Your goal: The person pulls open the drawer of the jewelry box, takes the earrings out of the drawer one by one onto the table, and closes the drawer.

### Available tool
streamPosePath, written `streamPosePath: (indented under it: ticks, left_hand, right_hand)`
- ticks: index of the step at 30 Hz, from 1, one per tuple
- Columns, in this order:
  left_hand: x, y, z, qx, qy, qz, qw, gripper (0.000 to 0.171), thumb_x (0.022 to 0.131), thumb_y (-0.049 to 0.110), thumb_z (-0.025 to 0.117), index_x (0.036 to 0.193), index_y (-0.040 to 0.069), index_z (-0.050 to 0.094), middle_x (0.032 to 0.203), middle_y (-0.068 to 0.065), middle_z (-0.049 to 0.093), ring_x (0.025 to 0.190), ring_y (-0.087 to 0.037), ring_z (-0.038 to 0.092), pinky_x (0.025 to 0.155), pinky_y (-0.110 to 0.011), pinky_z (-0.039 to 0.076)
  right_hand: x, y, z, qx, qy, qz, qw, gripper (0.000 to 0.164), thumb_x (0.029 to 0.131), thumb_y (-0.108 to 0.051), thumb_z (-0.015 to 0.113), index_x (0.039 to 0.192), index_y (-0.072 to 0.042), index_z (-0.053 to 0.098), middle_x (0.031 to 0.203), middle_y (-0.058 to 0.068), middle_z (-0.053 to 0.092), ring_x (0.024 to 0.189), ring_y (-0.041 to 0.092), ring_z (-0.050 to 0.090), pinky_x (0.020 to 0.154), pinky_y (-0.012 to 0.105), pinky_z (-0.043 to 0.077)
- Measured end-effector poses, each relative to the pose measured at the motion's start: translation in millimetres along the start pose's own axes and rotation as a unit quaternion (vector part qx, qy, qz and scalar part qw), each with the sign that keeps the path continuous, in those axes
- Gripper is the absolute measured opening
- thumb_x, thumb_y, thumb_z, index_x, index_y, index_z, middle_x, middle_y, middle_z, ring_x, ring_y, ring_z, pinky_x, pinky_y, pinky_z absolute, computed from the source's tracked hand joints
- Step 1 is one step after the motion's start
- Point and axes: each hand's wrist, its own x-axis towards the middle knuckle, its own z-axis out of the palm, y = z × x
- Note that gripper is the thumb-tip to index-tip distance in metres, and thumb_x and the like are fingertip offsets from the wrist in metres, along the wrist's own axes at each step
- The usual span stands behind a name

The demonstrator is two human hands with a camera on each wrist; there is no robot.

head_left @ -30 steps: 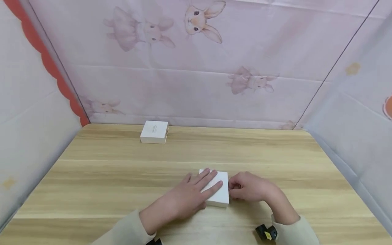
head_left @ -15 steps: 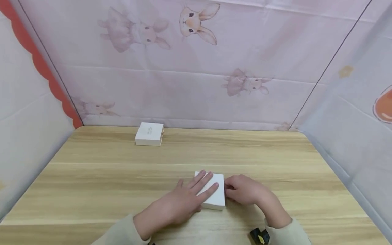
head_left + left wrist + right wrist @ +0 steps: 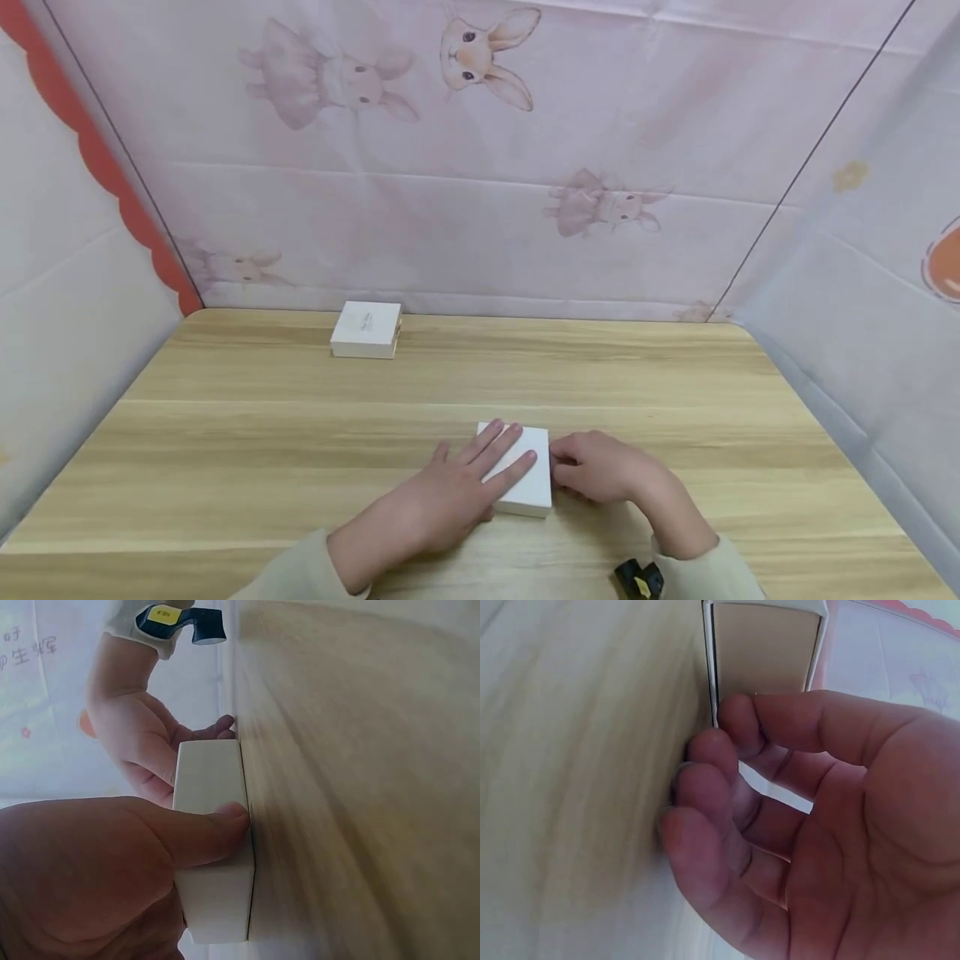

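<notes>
A white drawer-style box [image 3: 534, 483] lies on the wooden table near its front. My left hand [image 3: 450, 500] holds it: the spread fingers lie across the top, and in the left wrist view the thumb [image 3: 206, 836] presses against the box's side. At the box's right end is my right hand [image 3: 600, 467], fingers curled. The right wrist view shows a beige drawer end [image 3: 769, 645] framed by the white sleeve; thumb and index finger meet at its lower edge in a pinch. What lies between those fingertips is mostly hidden.
Another white box [image 3: 366, 327], with small print on its lid, stands at the back left of the table [image 3: 637, 375]. Cloth walls [image 3: 480, 250] printed with rabbits enclose the back and sides. A black wrist device [image 3: 637, 577] sits by the right sleeve.
The head view has shifted slightly, so everything appears a little farther left and lower than a second ago. Both hands keep their hold at the box, which shows no clear movement on the table.
</notes>
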Motion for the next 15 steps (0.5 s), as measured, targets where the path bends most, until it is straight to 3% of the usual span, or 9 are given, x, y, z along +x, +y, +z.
streamPosePath:
  ticks: [15]
  left_hand:
    - [-0.2, 0.0, 3.7, 0.006, 0.006, -0.008, 0.9999, 0.073, 0.103, 0.031, 0.054, 0.161, 0.033, 0.011, 0.169, -0.003, 0.001, 0.155, -0.023, 0.004, 0.1, -0.066, 0.044]
  right_hand:
    - [0.1, 6.4, -1.4, 0.054, -0.027, 0.02, 0.998, 0.02, 0.099, -0.013, 0.053, 0.081, -0.013, 0.063, 0.068, 0.004, 0.061, 0.055, 0.015, 0.055, 0.048, 0.031, 0.05]
